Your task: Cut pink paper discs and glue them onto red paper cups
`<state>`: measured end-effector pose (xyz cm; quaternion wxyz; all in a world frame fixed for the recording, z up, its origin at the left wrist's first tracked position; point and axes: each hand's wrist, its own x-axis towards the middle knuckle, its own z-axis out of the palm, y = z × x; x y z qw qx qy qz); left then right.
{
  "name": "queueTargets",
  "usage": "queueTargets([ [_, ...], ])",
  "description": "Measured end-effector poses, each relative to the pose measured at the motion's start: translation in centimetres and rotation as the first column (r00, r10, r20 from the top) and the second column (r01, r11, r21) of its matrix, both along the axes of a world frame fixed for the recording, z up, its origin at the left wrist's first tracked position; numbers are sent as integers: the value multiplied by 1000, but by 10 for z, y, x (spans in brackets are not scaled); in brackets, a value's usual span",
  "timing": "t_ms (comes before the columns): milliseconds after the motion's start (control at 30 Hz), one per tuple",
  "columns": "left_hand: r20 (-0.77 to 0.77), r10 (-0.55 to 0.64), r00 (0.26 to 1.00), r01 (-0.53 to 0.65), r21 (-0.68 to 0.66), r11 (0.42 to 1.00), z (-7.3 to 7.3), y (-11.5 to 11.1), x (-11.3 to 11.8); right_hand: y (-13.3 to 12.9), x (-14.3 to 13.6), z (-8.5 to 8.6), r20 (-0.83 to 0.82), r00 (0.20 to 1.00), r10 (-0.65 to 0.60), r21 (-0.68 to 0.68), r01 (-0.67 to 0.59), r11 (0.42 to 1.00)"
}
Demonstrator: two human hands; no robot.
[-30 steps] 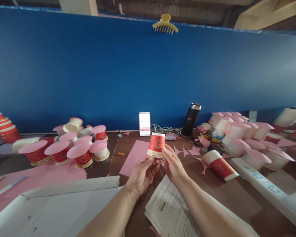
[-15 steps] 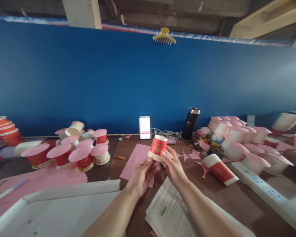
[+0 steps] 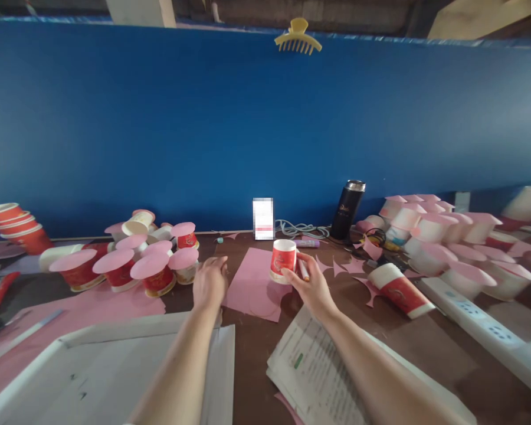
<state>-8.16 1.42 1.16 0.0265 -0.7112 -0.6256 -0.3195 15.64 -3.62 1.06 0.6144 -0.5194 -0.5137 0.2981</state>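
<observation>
In my right hand [image 3: 312,283] is a red and white paper cup [image 3: 284,260], upright with its open rim facing up, over a pink paper sheet [image 3: 256,289]. A white pen-like stick [image 3: 304,271] also shows between the fingers of that hand. My left hand [image 3: 211,283] is left of the sheet, back upward, its fingers bent and partly hidden; what lies under them cannot be seen. Close by on the left stand several cups topped with pink paper discs [image 3: 150,265].
A black bottle [image 3: 347,209] and a phone with a blurred screen [image 3: 264,218] stand by the blue partition. Right are a tipped cup [image 3: 400,290], a power strip [image 3: 473,316] and more pink-topped cups. Printed papers [image 3: 314,366] and a white box [image 3: 115,360] are in front.
My left hand has left the cup and moved left, beside the disc-topped cups. The cup has come upright and lower over the pink sheet, in my right hand. The camera view has tilted down.
</observation>
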Motion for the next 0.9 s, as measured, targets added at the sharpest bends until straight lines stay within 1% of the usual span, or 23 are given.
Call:
queueTargets([
  [67,-73,-18,997,14,-51,999,-7,4,-4,-5,-3,3,83,996,34,-23,-32,999],
  [133,-111,-28,993,17,-107,994,-11,6,-4,-9,-6,5,112,990,84,-52,-79,996],
  [233,-136,-20,991,-4,-178,984,-14,7,-4,-10,-6,4,71,990,120,-43,-117,992],
  [333,-145,-14,989,-18,-215,976,-14,7,-5,-8,-6,1,-31,993,117,8,-116,993],
  [400,-151,-6,988,-27,-219,975,-13,7,-6,-7,-5,1,-106,987,120,50,-115,992],
  [467,-165,17,986,-53,-216,975,-11,6,-5,-8,-6,2,-145,982,118,89,-106,990],
  [567,-198,59,978,-103,-219,970,-8,4,-2,-12,-7,5,-139,984,114,136,-95,986],
  [667,-219,63,974,-112,-217,970,-7,2,1,-15,-9,8,-137,983,120,187,-93,978],
  [800,-223,47,974,-93,-200,975,-5,-1,3,-16,-8,10,-147,983,110,173,-84,981],
  [900,-190,65,980,-99,-174,980,-2,-2,4,-17,-9,13,-164,983,83,142,-60,988],
])
